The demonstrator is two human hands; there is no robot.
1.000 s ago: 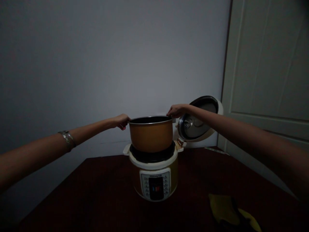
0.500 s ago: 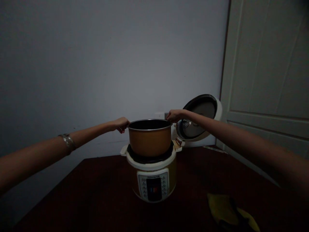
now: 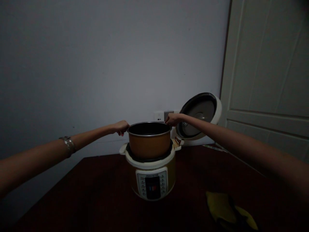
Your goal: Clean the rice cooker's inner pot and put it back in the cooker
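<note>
An orange-brown inner pot (image 3: pixel 149 145) with a dark inside and a metal rim stands partly within the opening of a cream-and-yellow electric pressure cooker (image 3: pixel 172 172). My left hand (image 3: pixel 121 127) pinches the pot's rim at its left side. At the right back of the same rim, my right hand (image 3: pixel 173 119) is closed on it too. The fingertips of both hands are partly hidden. The cooker's round lid (image 3: pixel 200 109) stands raised on its hinge behind my right forearm, showing its metal underside.
The cooker stands on a dark red table (image 3: pixel 101 180) against a pale wall (image 3: pixel 108 58). A yellow and dark cloth (image 3: pixel 220 206) lies at the right front. Behind the pot is a wall socket (image 3: pixel 158 116). A panelled door (image 3: pixel 267 71) stands at the right.
Both hands have come down slightly with the pot, which now sits a little deeper in the cooker. My view has shifted slightly.
</note>
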